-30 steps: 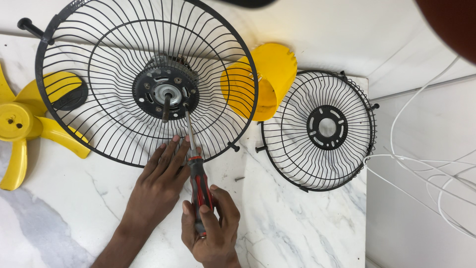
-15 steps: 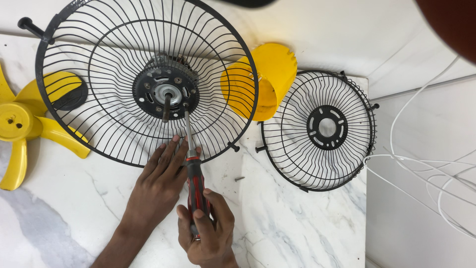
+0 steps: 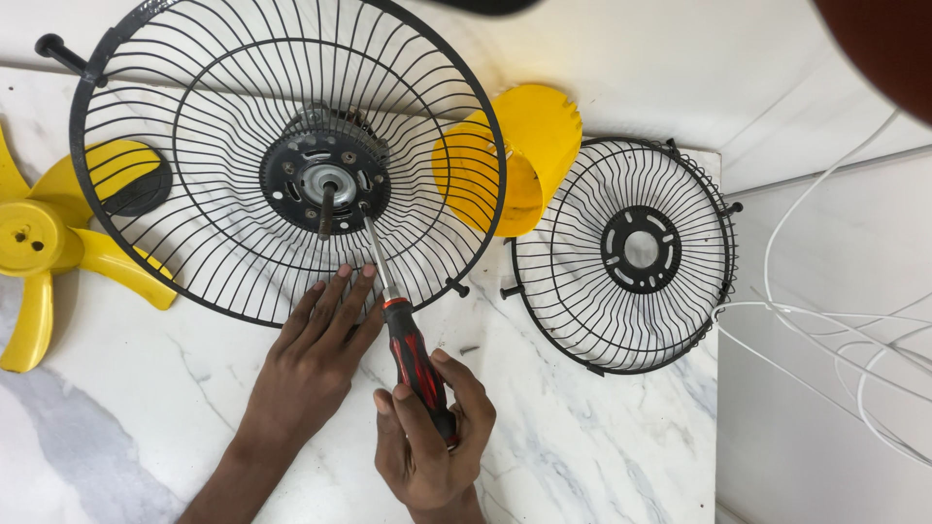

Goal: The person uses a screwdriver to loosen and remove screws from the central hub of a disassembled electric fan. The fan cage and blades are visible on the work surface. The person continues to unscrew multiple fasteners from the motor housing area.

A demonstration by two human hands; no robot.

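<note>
A large black wire fan guard [image 3: 194, 126] lies on the white marble table [image 3: 602, 437], fixed to a motor hub [image 3: 325, 182] with a protruding shaft. My right hand [image 3: 432, 437] grips the red and black handle of a screwdriver [image 3: 413, 354]; its metal shaft runs up to the hub's lower right edge. My left hand [image 3: 316, 354] lies flat on the table, fingers spread and touching the lower rim of the guard beside the screwdriver shaft.
A second, smaller black guard [image 3: 626, 254] lies to the right. A yellow motor housing [image 3: 519, 155] sits between the guards. A yellow fan blade [image 3: 39, 257] lies at the left edge. A small screw [image 3: 470, 349] rests on the marble. White cables [image 3: 835, 330] trail at right.
My right hand has shifted its grip slightly on the screwdriver handle. The guard and left hand have stayed in place.
</note>
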